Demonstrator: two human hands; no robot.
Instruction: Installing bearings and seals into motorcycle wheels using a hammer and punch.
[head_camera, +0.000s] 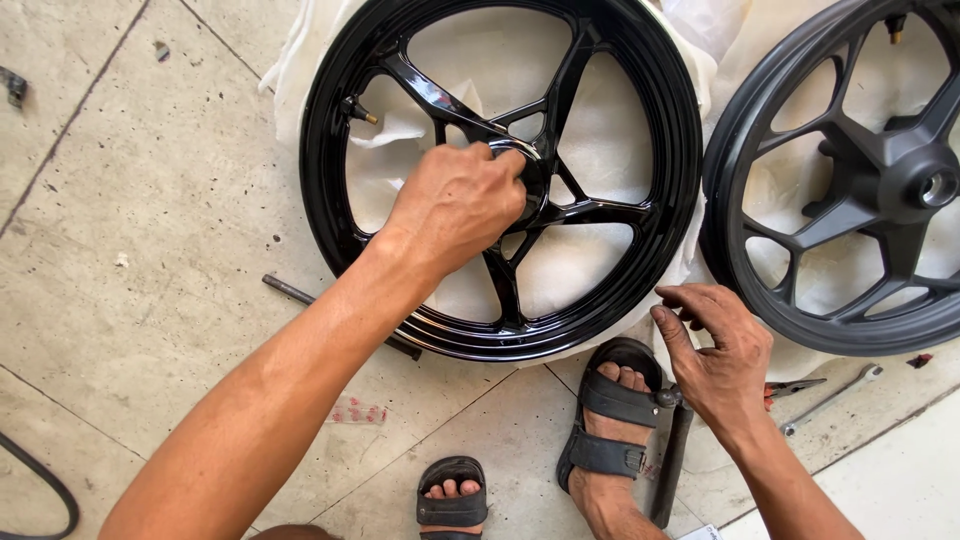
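A glossy black spoked wheel rim (330, 150) lies flat on white wrapping on the tiled floor. My left hand (455, 205) rests on its central hub, fingers closed around a round metal part there. My right hand (715, 350) hovers low beside the rim's lower right edge, fingers bent and apart, holding nothing, just above a dark hammer (672, 455) lying by my sandalled foot. A brass-tipped valve stem (360, 112) sticks inward from the rim's left side.
A second, matte dark wheel rim (850, 190) lies at the right. A thin metal rod (300, 293) pokes out under the first rim. Pliers (795, 388) and a wrench (830, 400) lie behind my right hand. A black hose (45, 490) curves at the lower left.
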